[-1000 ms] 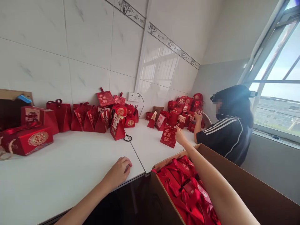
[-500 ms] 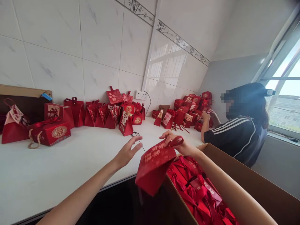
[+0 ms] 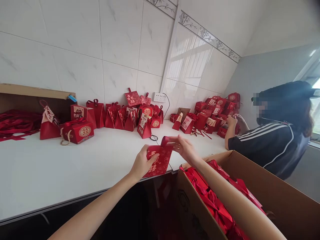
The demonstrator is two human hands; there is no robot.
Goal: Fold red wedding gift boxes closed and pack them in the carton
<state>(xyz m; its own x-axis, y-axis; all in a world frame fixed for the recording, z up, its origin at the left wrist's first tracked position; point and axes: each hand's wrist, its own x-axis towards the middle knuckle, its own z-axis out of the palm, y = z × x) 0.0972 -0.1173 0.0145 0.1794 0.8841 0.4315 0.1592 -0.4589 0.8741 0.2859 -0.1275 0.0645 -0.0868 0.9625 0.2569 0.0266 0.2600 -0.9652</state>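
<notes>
Hands together at frame centre: left hand (image 3: 142, 163) pinches lower edge of red gift box (image 3: 159, 160), right hand (image 3: 186, 150) grips its ribbon top. Box over counter (image 3: 75, 170) edge. Likely light, thin card, creases easily; best held by edges.

Red gift bag (image 3: 159, 160) with gold characters; white counter (image 3: 75, 173); brown cardboard box (image 3: 275, 200) of red bags; white marbled tiles (image 3: 75, 50).
</notes>
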